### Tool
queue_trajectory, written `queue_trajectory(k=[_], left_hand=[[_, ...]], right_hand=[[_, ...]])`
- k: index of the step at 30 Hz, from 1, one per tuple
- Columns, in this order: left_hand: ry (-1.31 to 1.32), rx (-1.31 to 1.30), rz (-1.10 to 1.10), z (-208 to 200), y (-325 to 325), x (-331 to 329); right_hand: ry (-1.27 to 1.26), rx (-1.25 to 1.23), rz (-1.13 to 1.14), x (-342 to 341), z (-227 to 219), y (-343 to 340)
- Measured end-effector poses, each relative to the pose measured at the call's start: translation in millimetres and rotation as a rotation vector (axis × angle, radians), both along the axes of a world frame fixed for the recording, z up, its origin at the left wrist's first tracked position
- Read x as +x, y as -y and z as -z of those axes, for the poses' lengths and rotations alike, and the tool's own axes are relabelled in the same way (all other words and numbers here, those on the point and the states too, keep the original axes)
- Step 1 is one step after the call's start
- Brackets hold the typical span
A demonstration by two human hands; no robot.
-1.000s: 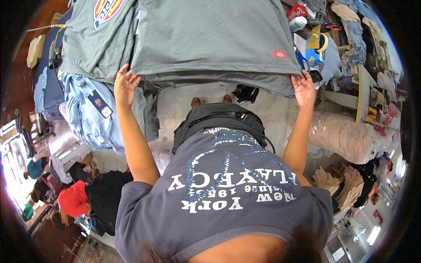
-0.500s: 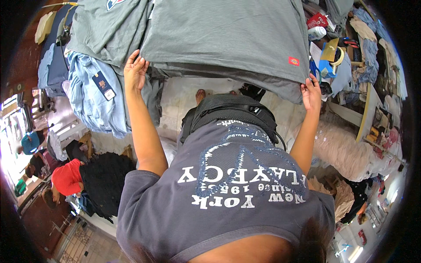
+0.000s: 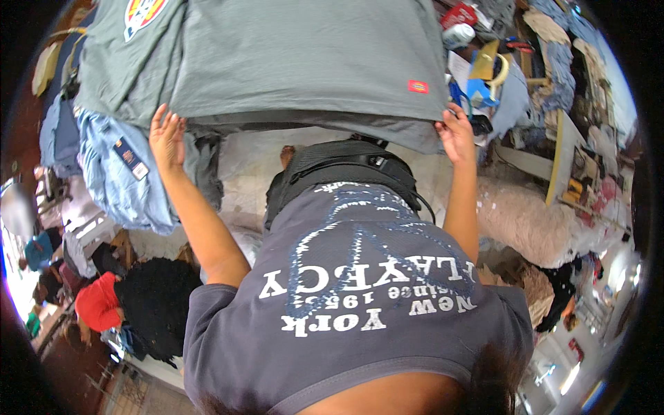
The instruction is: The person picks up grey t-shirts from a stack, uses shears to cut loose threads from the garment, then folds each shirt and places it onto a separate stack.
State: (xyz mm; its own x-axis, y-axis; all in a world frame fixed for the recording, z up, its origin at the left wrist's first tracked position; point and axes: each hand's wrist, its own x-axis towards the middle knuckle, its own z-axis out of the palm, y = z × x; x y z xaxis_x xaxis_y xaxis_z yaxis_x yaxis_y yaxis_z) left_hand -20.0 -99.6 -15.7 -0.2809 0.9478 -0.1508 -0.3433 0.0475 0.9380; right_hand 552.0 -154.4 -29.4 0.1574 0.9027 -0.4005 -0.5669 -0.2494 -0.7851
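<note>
A grey T-shirt (image 3: 311, 62) lies spread in front of me, with a small red label near its lower right corner. My left hand (image 3: 167, 142) is at the left end of its hem, fingers curled and pinching the cloth. At the right end, my right hand (image 3: 456, 138) pinches the hem corner between thumb and fingers. The hem runs fairly straight between both hands, and a darker layer of cloth shows below it. Left of it lies more grey cloth (image 3: 128, 69) with a colourful printed emblem.
A light blue garment (image 3: 117, 173) with a dark hang tag drapes at the left. To the right stand a blue box (image 3: 482, 92), a roll of tape (image 3: 499, 69) and a white bottle (image 3: 458, 36). A large pale bundle (image 3: 529, 225) lies lower right. Behind left, a person in red (image 3: 98, 304) is near a black pile (image 3: 158, 304).
The view has shifted, so the shirt and both hands appear further left. More of the emblem shows at the upper left. Both hands remain at the hem ends.
</note>
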Motion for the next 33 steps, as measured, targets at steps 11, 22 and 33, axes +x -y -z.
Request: queue_trajectory(k=[11,22,33], left_hand=[[0.043,-0.038,-0.034,0,-3,9],[-0.044,-0.163,-0.015,-24,-11,21],[0.236,-0.070,0.394,-59,-29,11]], right_hand=[[0.065,-0.024,-0.135,-2,-17,0],[0.077,-0.135,-0.271,12,-43,-12],[0.002,-0.047,-0.213,6,-50,-19]])
